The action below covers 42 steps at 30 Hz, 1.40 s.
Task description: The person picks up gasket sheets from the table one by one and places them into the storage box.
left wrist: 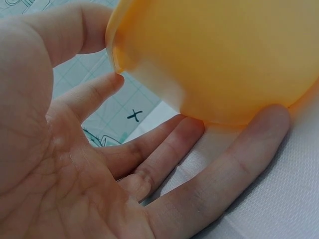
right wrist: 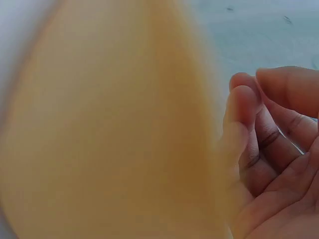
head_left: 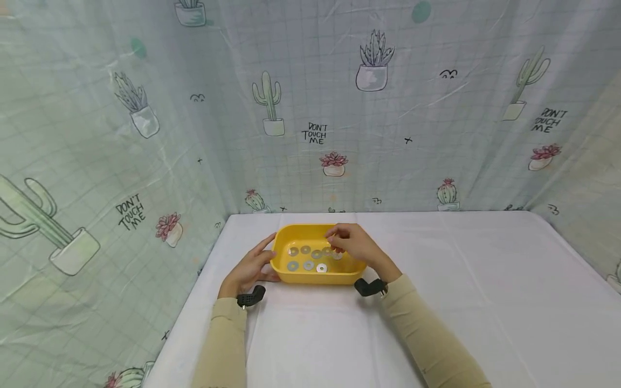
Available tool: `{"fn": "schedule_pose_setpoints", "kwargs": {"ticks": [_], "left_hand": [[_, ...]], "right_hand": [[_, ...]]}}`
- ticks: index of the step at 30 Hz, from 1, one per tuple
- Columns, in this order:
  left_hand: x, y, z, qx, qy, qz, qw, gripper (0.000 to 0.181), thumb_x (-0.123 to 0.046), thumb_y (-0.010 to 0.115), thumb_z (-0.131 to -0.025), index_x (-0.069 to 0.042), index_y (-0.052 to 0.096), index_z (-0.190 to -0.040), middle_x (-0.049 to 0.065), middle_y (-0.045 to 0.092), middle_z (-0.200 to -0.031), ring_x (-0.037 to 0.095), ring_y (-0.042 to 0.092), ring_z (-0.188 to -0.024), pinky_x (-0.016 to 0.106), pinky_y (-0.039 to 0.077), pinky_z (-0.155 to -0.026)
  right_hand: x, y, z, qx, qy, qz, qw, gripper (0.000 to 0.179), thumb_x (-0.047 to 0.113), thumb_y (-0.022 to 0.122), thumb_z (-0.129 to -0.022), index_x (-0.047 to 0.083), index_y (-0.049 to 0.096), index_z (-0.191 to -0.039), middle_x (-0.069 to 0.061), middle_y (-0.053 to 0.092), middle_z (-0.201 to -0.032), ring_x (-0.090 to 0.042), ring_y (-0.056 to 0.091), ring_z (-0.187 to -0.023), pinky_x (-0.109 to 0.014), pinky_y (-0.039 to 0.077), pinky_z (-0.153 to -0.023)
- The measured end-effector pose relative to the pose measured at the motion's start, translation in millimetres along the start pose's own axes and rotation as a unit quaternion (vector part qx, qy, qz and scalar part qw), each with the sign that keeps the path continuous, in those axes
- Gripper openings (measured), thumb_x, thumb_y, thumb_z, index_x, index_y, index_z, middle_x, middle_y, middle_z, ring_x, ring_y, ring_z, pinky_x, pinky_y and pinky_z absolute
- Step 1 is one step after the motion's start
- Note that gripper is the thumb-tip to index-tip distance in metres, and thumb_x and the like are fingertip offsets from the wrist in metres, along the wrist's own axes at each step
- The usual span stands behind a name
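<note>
A yellow plastic tray (head_left: 317, 278) with rounded corners rests on the white-covered table. Several flat metal washers (head_left: 308, 265) lie spread over its floor, each with a hole in the middle. My left hand (head_left: 249, 268) holds the tray's left end; in the left wrist view, one finger bends over the rim while other fingertips touch the lower edge. Over the right part of the tray is my right hand (head_left: 354, 242), its fingers bent and their tips close together above the washers. I cannot tell whether a washer is pinched between them. The tray's wall (right wrist: 114, 124) fills much of the right wrist view.
A white cloth (head_left: 461, 302) covers the table, stretching right and toward me from the tray. Behind and to the left hangs a pale green curtain (head_left: 291, 178) printed with cacti and lettering. Each wrist wears a black camera (head_left: 371, 287).
</note>
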<state>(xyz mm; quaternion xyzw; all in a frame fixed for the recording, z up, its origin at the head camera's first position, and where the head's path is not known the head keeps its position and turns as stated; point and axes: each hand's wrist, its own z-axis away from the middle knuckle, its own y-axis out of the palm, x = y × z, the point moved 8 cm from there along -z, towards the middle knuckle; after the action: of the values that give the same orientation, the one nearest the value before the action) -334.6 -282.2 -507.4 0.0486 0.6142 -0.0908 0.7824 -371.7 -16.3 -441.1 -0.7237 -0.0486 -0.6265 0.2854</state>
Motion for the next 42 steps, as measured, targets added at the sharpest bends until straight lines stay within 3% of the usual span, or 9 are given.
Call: {"fn": "schedule_pose_setpoints", "kwargs": {"ticks": [4,8,12,15,18,24,32,42], "left_hand": [[-1.0,0.9,-0.4,0.0,0.001,-0.001,1.0,0.061,-0.024,0.05,-0.105,-0.043,0.03,-0.159,0.022,0.051,-0.147,0.033,0.064,-0.118,0.055,0.062,-0.087],[-1.6,0.5,-0.2,-0.001,0.003,-0.002,1.0,0.06,-0.024,0.05,-0.106,-0.044,0.031,-0.159,0.022,0.05,-0.147,0.033,0.063,-0.118,0.055,0.062,-0.087],[0.4,0.6,0.6,0.0,0.003,0.001,1.0,0.06,-0.022,0.05,-0.106,-0.043,0.032,-0.159,0.023,0.049,-0.148,0.033,0.063,-0.118,0.056,0.062,-0.087],[-0.6,0.5,0.9,0.002,0.002,0.002,1.0,0.06,-0.022,0.049,-0.106,-0.043,0.03,-0.159,0.023,0.049,-0.148,0.033,0.063,-0.118,0.055,0.062,-0.087],[-1.8,-0.3,1.3,-0.003,-0.001,0.003,1.0,0.06,-0.022,0.049,-0.106,-0.044,0.03,-0.159,0.022,0.05,-0.147,0.032,0.064,-0.118,0.055,0.062,-0.087],[-1.3,-1.2,0.7,-0.008,0.001,0.0,1.0,0.06,-0.024,0.051,-0.105,-0.044,0.032,-0.158,0.021,0.05,-0.148,0.032,0.064,-0.118,0.055,0.063,-0.086],[4.2,-0.7,0.8,-0.008,-0.003,-0.009,0.9999,0.059,-0.025,0.051,-0.105,-0.043,0.032,-0.158,0.022,0.049,-0.15,0.032,0.063,-0.119,0.055,0.063,-0.086],[2.5,-1.2,-0.7,-0.007,0.008,-0.007,0.9999,0.059,-0.024,0.051,-0.105,-0.044,0.033,-0.158,0.023,0.051,-0.147,0.031,0.065,-0.116,0.055,0.063,-0.085]], "right_hand": [[4.2,-33.2,8.2,-0.037,0.003,-0.001,0.9993,0.018,0.018,0.062,-0.102,0.008,0.07,-0.115,-0.019,0.068,-0.097,-0.025,0.061,-0.081,-0.039,0.06,-0.08],[-3.2,-65.6,16.2,-0.064,0.026,0.02,0.9974,0.024,0.021,0.061,-0.103,0.007,0.067,-0.121,-0.02,0.068,-0.101,-0.027,0.062,-0.084,-0.032,0.058,-0.077],[-19.6,-94.0,23.5,-0.089,0.061,0.077,0.9912,0.026,0.025,0.061,-0.103,0.009,0.066,-0.122,-0.019,0.068,-0.102,-0.037,0.063,-0.092,-0.037,0.058,-0.08],[-30.0,-106.0,28.2,-0.071,0.085,0.122,0.9863,0.025,0.025,0.061,-0.102,0.008,0.065,-0.121,-0.02,0.068,-0.103,-0.04,0.064,-0.095,-0.045,0.058,-0.085],[-38.4,-106.1,31.2,-0.015,0.101,0.158,0.9821,0.029,0.025,0.063,-0.101,0.005,0.064,-0.122,-0.021,0.067,-0.104,-0.035,0.064,-0.093,-0.046,0.057,-0.087],[-51.5,-93.8,35.9,0.083,0.097,0.19,0.9734,0.031,0.02,0.067,-0.098,-0.001,0.063,-0.12,-0.017,0.065,-0.092,-0.026,0.059,-0.08,-0.033,0.054,-0.074],[-82.1,-80.0,39.1,0.13,0.113,0.187,0.967,0.023,0.014,0.075,-0.09,0.001,0.065,-0.107,-0.002,0.058,-0.077,-0.015,0.053,-0.069,-0.024,0.045,-0.063],[-90.0,-77.0,41.7,0.139,0.137,0.181,0.9639,0.03,0.013,0.082,-0.083,0.008,0.066,-0.108,-0.003,0.052,-0.082,-0.02,0.05,-0.078,-0.028,0.04,-0.069]]}}
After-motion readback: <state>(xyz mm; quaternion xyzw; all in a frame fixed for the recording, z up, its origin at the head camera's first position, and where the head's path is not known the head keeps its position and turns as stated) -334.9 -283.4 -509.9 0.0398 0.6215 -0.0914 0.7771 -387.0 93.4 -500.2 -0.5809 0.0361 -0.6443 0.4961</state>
